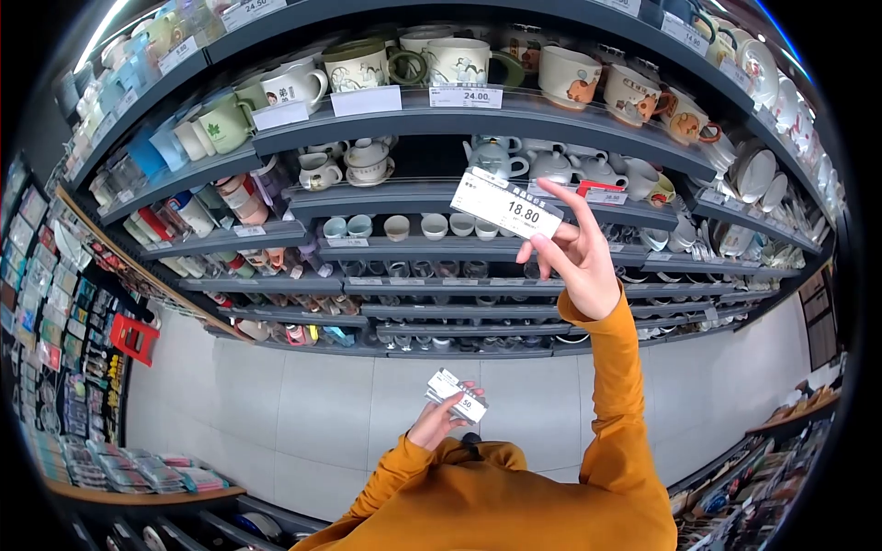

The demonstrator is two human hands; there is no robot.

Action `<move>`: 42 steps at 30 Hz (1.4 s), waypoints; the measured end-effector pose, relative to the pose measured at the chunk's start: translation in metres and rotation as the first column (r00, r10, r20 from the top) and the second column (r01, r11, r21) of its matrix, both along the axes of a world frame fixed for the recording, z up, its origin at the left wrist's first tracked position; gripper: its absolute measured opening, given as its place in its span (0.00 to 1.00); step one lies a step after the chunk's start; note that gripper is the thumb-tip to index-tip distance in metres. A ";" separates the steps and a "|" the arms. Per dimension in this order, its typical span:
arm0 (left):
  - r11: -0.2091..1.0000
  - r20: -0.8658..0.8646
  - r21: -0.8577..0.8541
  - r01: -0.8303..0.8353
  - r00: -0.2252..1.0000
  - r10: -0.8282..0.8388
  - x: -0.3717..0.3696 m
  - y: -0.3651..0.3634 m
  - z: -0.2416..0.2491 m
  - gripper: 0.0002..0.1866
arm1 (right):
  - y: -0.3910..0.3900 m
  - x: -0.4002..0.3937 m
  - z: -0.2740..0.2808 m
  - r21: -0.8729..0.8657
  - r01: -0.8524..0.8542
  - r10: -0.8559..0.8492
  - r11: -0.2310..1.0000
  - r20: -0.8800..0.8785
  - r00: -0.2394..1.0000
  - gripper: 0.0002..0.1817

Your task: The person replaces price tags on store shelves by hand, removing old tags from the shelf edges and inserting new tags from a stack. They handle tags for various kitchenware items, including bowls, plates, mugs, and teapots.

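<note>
My right hand (574, 253) is raised in front of the shelves and pinches a white price tag (508, 208) printed 18.80 by its lower right corner. Behind that tag are a grey-blue teapot (496, 158) and a white teapot (551, 167), partly covered by it. Lower down, near my body, my left hand (443, 422) grips a small stack of price tags (457, 397), fanned a little, the top one ending in 50. A red-edged price label (602, 192) sits on the shelf edge just beyond my right fingers.
Mugs (457, 64) line the upper shelf above a 24.00 label (466, 97). Small cups (434, 226) stand below the teapots. Plates (758, 174) are racked at the right. A red stool (135, 339) stands at the left on the tiled floor (322, 395). Packaged goods (138, 473) lie at the lower left.
</note>
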State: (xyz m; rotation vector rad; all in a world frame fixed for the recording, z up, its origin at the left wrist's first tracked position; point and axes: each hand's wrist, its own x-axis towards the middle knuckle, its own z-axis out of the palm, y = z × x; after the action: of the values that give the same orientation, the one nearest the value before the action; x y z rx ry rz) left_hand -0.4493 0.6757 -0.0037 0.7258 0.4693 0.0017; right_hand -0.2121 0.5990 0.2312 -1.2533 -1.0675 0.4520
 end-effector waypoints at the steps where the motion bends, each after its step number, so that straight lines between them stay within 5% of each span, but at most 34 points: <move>1: 1.000 0.002 0.000 0.009 1.000 -0.009 0.000 0.008 -0.001 0.20 | 0.004 -0.002 0.003 -0.018 -0.005 0.006 1.000 0.009 1.000 0.27; 7: 0.993 -0.001 0.103 0.066 0.998 -0.066 -0.003 0.061 0.003 0.23 | 0.032 -0.017 0.015 -0.080 -0.008 0.012 0.997 0.057 0.998 0.25; 30: 0.999 -0.012 0.040 0.034 0.999 -0.034 -0.044 0.173 -0.013 0.21 | 0.138 -0.049 0.017 -0.093 0.019 -0.004 0.996 0.158 0.987 0.24; 42: 0.993 -0.019 0.039 0.109 0.994 -0.109 -0.021 0.167 -0.018 0.21 | 0.121 -0.028 0.019 -0.061 0.031 -0.021 0.998 0.161 0.987 0.24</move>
State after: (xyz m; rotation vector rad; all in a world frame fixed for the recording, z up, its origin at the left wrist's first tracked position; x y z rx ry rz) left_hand -0.4706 0.8428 -0.0217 0.7903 0.4462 -0.0978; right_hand -0.2401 0.7197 0.2503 -1.3761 -1.1788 0.3719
